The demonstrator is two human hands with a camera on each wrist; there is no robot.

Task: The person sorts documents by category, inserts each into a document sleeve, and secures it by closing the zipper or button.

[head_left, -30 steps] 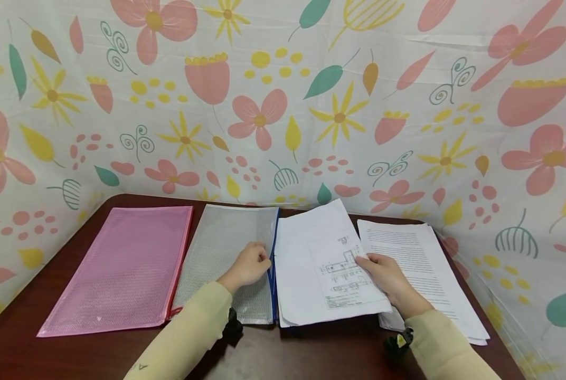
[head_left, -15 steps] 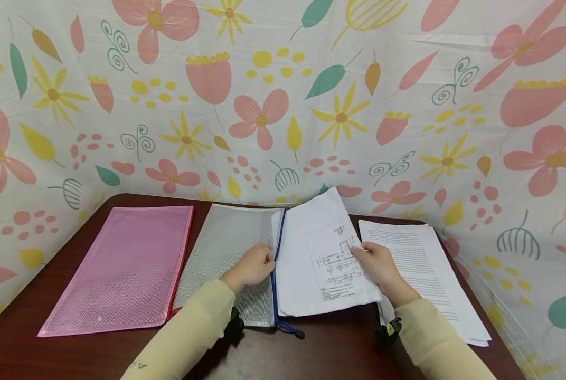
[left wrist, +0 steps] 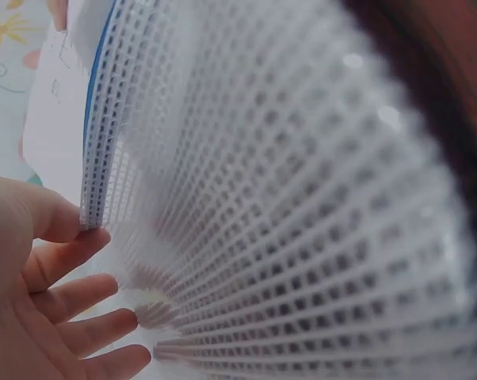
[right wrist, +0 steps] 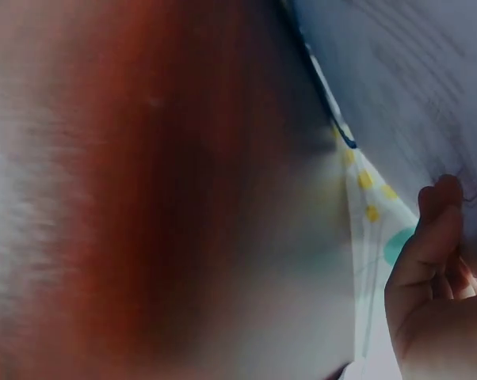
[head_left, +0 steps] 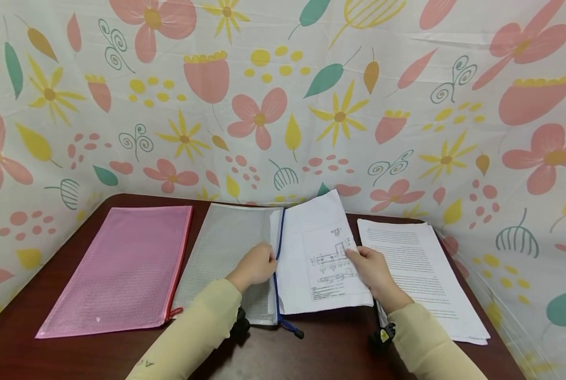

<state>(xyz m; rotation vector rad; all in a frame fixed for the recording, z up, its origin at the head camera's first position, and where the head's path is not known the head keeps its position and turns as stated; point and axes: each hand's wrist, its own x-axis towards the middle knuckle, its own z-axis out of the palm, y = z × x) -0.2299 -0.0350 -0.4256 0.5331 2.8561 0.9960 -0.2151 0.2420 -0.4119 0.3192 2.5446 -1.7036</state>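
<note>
A grey mesh zipper pouch (head_left: 230,232) with a blue zip edge lies in the middle of the table. My left hand (head_left: 256,265) pinches its right edge between thumb and forefinger; in the left wrist view the mesh (left wrist: 302,190) bulges up beside my spread other fingers. Right of it, sheets of paper (head_left: 294,295) bearing a technical drawing are tilted up, their left margin behind the pouch's blue edge and showing faintly through the mesh. My right hand (head_left: 374,274) pinches these sheets at their right side. The right wrist view shows the sheets' underside (right wrist: 413,87).
A pink mesh zipper pouch (head_left: 121,264) with a red zip lies at the left. A stack of printed text sheets (head_left: 416,264) lies at the right edge of the dark wooden table (head_left: 330,343). A flower-patterned cloth (head_left: 264,142) hangs behind.
My right hand has brought the drawing sheets leftward, and their left margin has gone in behind the blue edge. My left hand has moved slightly right, still holding the grey pouch's edge.
</note>
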